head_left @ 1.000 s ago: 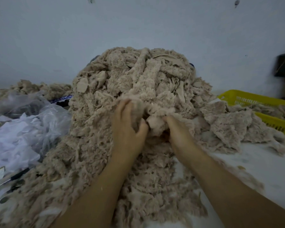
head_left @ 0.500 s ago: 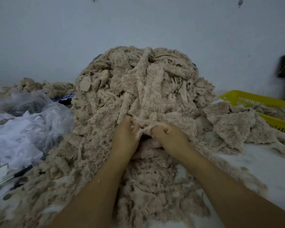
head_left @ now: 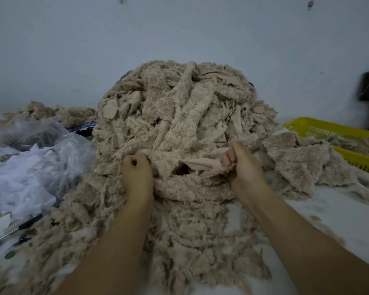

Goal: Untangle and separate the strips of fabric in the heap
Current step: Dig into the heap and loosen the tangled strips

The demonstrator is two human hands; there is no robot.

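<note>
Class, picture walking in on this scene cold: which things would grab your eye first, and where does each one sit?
A tall heap of beige fabric strips dominates the centre. At its front, the left hand and right hand each grip one strip stretched between them. A yellow basket stands out at the right edge, and crumpled clear plastic bags lie on the left.

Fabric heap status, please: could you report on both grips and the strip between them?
Left grip and right grip each hold one strip, stretched between them. Heap tangled behind.
</note>
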